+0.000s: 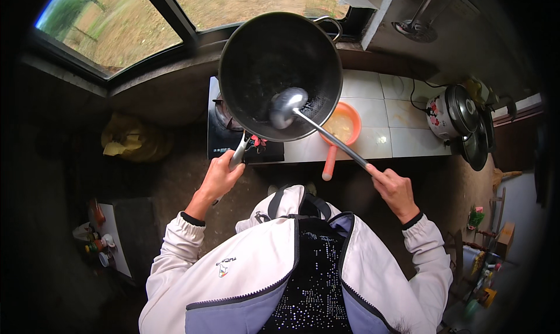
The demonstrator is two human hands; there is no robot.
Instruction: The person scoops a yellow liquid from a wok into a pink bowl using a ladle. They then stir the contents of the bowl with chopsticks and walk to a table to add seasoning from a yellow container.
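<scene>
My left hand (pixel 222 175) grips the handle of a dark wok (pixel 271 58), which is tipped so that its inside faces me. The wok hangs over the right part of a black gas stove (pixel 267 152) and hides much of it. In my right hand (pixel 391 189) is the long handle of a metal ladle (pixel 293 99). The ladle's bowl is inside the wok, near its lower wall; I cannot tell whether it touches. Partly behind the wok's rim, an orange long-handled dipper (pixel 355 123) with cloudy liquid rests on the white tiled counter (pixel 363 87).
A flowered rice cooker (pixel 442 115) stands at the counter's right end, beside a dark lid (pixel 474 148). Utensils (pixel 418 30) hang on the right wall. Windows (pixel 118 32) run behind the counter. A yellowish sack (pixel 135 137) lies left; bottles and jars (pixel 98 245) stand lower left.
</scene>
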